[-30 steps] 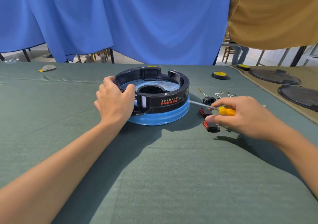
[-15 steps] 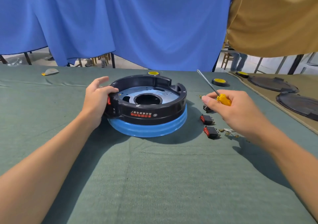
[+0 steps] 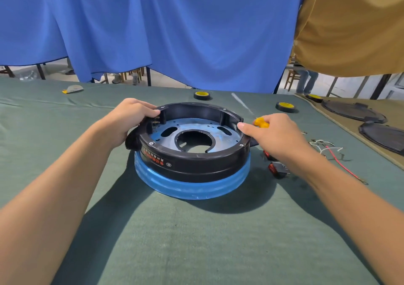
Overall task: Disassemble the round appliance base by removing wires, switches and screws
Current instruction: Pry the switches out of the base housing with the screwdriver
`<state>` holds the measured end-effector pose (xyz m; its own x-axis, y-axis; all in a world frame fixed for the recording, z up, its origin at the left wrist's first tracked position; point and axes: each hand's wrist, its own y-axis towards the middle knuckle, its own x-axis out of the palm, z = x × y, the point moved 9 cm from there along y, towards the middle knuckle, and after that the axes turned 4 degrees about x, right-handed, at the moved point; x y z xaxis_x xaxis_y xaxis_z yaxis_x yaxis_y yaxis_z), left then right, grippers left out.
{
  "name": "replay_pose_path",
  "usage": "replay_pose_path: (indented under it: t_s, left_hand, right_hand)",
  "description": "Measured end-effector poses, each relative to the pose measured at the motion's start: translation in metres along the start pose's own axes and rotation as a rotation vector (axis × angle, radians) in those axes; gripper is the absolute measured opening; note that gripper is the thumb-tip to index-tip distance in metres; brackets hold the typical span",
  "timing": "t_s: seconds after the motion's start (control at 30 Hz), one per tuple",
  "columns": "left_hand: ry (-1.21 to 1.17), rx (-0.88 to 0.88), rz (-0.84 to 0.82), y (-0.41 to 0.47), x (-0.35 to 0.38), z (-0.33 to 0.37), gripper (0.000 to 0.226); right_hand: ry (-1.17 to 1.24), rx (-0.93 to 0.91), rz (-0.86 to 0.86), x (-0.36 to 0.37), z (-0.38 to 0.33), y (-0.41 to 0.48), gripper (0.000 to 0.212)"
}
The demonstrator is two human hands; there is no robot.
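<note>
One round appliance base [image 3: 196, 166] sat at the middle of the tabletop [image 3: 196, 241], which was covered in matte green felt. It was built of two stacked rings, a glossy black plastic wall with red print over a smooth blue band. Inside lay a flat bluish metal plate with one large round hole and two oval slots. Two silvery screw heads [image 3: 150, 143] showed on its near rim, at 8 and 4 o'clock.

Your left hand [image 3: 129, 118] gripped the rim at 10 o'clock, fingers curled over the wall. Your right hand [image 3: 277, 136] wrapped its fingers round one screwdriver [image 3: 261, 122] by its yellow handle. The thin shaft was blurred and pointed toward 11 o'clock, and your forefinger stretched out to touch the rim at 3 o'clock.

Just beside the base at 4 o'clock lay two black rocker switches [image 3: 278, 168] with red faces, one partly hidden by your wrist. Farther out at 3 o'clock lay a loose tangle of white and red wires [image 3: 328, 151]. Three yellow-centred black discs [image 3: 201, 95] lay between 12 and 2 o'clock, and two dark round lids [image 3: 354, 111] rested on tan cloth at 2 o'clock.
</note>
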<state>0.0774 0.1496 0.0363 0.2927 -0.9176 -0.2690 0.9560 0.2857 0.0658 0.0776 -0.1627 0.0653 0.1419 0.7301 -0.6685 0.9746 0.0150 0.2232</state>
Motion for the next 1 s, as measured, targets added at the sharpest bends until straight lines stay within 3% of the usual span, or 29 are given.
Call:
replay_pose_path:
  t_s: [0.17, 0.37, 0.47, 0.7, 0.83, 1.0]
  left_hand:
    - [0.007, 0.016, 0.128, -0.001, -0.009, 0.003, 0.011]
    - [0.061, 0.062, 0.014, -0.005, 0.002, 0.008, 0.009]
    - [0.138, 0.127, -0.06, -0.006, 0.008, 0.011, 0.014]
    - [0.216, 0.236, -0.185, -0.008, 0.035, 0.024, 0.016]
    - [0.144, 0.23, -0.266, -0.012, 0.041, 0.025, 0.026]
    - [0.029, 0.24, -0.168, -0.015, 0.021, 0.022, 0.031]
  right_hand:
    - [-0.175, 0.017, -0.056, 0.001, -0.013, -0.009, 0.043]
    - [-0.331, -0.131, -0.168, 0.003, -0.031, -0.039, 0.036]
    - [-0.361, -0.207, -0.22, 0.003, -0.037, -0.053, 0.044]
    - [-0.299, -0.299, -0.258, -0.009, -0.037, -0.076, 0.057]
    - [-0.193, -0.287, -0.213, -0.022, -0.038, -0.068, 0.057]
    - [-0.123, -0.333, -0.331, -0.004, -0.057, -0.062, 0.034]
